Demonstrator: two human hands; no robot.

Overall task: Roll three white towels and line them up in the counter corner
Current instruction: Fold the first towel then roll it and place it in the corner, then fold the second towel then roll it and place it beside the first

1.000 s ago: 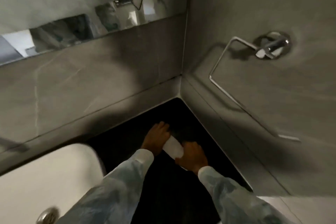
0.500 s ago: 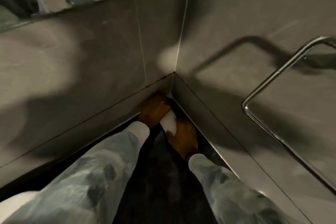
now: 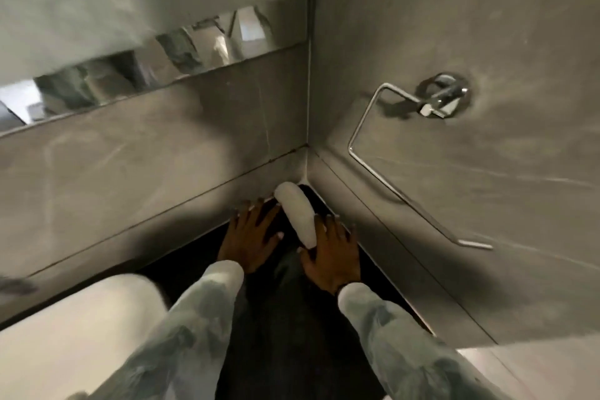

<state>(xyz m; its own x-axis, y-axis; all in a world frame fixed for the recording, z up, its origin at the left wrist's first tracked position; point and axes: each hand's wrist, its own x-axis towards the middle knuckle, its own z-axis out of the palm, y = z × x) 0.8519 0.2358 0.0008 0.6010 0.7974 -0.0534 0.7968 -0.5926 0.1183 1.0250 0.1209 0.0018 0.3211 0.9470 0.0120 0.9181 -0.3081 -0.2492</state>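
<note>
Head view: one rolled towel [image 3: 298, 215] on dark worktop [image 3: 292, 318], tucked in the wall corner, lying between spread, released fingers of left hand [image 3: 251, 239] and right hand [image 3: 331, 255], likely steadying its alignment.

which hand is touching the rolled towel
The right hand: its fingers rest against the near end of the towel. The left hand lies flat on the dark counter beside it, apart from the towel.
</note>
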